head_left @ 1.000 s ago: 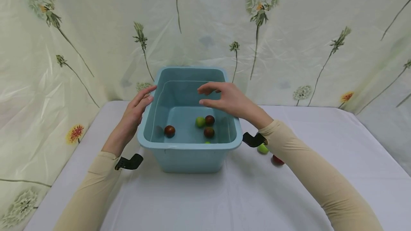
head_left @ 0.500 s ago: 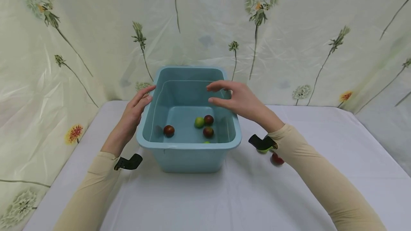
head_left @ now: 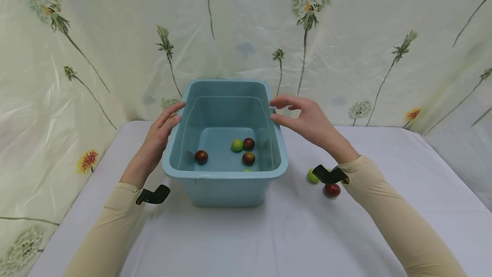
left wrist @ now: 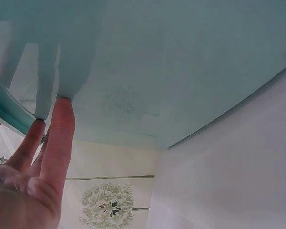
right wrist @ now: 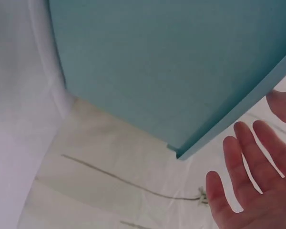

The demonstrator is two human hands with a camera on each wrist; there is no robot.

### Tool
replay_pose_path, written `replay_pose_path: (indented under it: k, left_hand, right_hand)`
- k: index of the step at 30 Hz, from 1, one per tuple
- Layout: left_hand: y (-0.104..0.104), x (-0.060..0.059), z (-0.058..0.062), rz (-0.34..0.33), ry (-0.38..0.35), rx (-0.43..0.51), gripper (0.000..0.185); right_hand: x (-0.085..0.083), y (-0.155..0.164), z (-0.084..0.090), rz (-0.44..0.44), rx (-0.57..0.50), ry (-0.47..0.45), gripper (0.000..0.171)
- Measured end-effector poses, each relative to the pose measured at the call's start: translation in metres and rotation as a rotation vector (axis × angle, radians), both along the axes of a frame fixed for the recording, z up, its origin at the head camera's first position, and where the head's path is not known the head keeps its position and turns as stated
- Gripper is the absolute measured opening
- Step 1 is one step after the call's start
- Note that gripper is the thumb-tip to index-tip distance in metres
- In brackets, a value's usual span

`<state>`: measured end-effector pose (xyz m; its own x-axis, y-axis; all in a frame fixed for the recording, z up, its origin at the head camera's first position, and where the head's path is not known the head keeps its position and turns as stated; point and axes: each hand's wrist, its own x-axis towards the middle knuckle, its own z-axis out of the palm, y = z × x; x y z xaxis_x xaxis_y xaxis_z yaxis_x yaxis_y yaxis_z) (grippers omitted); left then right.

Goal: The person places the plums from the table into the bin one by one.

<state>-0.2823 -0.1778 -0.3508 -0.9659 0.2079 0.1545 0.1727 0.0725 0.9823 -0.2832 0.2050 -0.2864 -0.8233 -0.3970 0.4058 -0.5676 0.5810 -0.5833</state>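
Head view: the blue tub (head_left: 224,191) sits in the middle of the white table (head_left: 269,234), by the flowery wall. The left hand (head_left: 158,138) rests flat on its left side with straight fingers (left wrist: 57,138). The right hand (head_left: 309,121) floats open just beside the right rim, holding nothing. Small red and green fruits (head_left: 243,149) lie inside the tub, and two more (head_left: 323,183) lie on the table near the right wrist.

Head overlooks tub (head_left: 224,174); wrists seemingly hug its walls.
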Motion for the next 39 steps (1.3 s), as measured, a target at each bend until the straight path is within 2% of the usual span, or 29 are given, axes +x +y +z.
replay_pose_path:
  k: [10,20,30,39]
  left_hand:
    - [0.0,0.0,0.0,-0.01,0.006,0.011,0.052]
    - [0.0,-0.001,-0.001,-0.018,0.004,0.009,0.052]
    - [0.0,-0.001,-0.001,-0.019,0.004,0.015,0.052]
    - [0.0,-0.001,-0.001,-0.019,0.014,0.015,0.053]
  right_hand:
    - [0.004,0.025,-0.014,-0.05,0.021,-0.04,0.041]
    - [0.011,0.05,-0.029,-0.073,0.09,-0.081,0.039]
    - [0.022,0.071,-0.042,-0.111,0.167,-0.17,0.039]
    - [0.031,0.088,-0.061,-0.061,0.239,-0.225,0.041]
